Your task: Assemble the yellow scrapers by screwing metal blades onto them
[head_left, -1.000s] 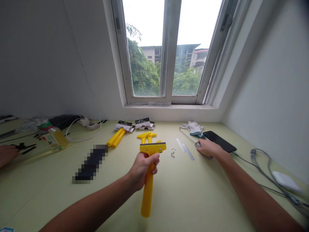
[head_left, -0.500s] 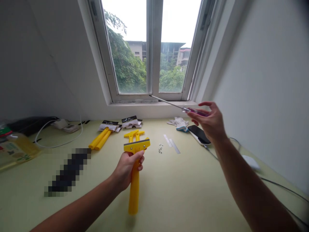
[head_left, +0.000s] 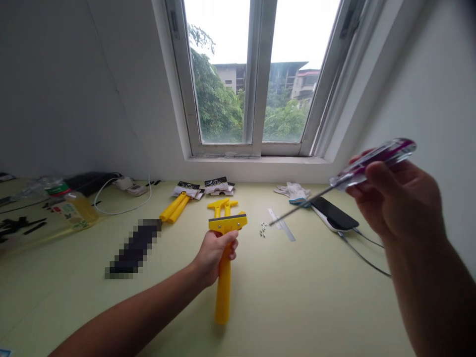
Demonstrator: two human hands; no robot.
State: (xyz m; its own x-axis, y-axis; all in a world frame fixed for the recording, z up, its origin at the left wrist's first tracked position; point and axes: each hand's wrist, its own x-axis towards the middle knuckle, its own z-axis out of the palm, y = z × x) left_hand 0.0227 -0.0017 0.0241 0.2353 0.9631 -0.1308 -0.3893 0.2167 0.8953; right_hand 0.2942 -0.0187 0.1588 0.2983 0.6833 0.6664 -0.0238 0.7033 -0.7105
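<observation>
My left hand (head_left: 217,255) is wrapped round the neck of a yellow scraper (head_left: 223,287), its head up and its long handle pointing toward me. Two screws show on the head below a dark edge strip. Raised at the right, my right hand (head_left: 403,206) grips a screwdriver (head_left: 375,158) by its clear and purple handle. The shaft slants down to the left over the table. Beyond the scraper lie other yellow scraper heads (head_left: 222,204). Several small screws and nuts (head_left: 263,229) are scattered to its right, beside two flat metal blades (head_left: 286,231).
Two yellow handles (head_left: 174,207) and black-and-white packaging cards (head_left: 219,185) lie at the back. White gloves (head_left: 293,192) and a phone (head_left: 334,212) with cables are on the right. A bottle of yellow liquid (head_left: 74,208) lies left, and a blurred dark object (head_left: 136,248) is nearer.
My right hand has turned and come nearer and to the right, so the screwdriver's handle now points up right and its tip down left. The view has shifted left; the scraper stays in my left hand.
</observation>
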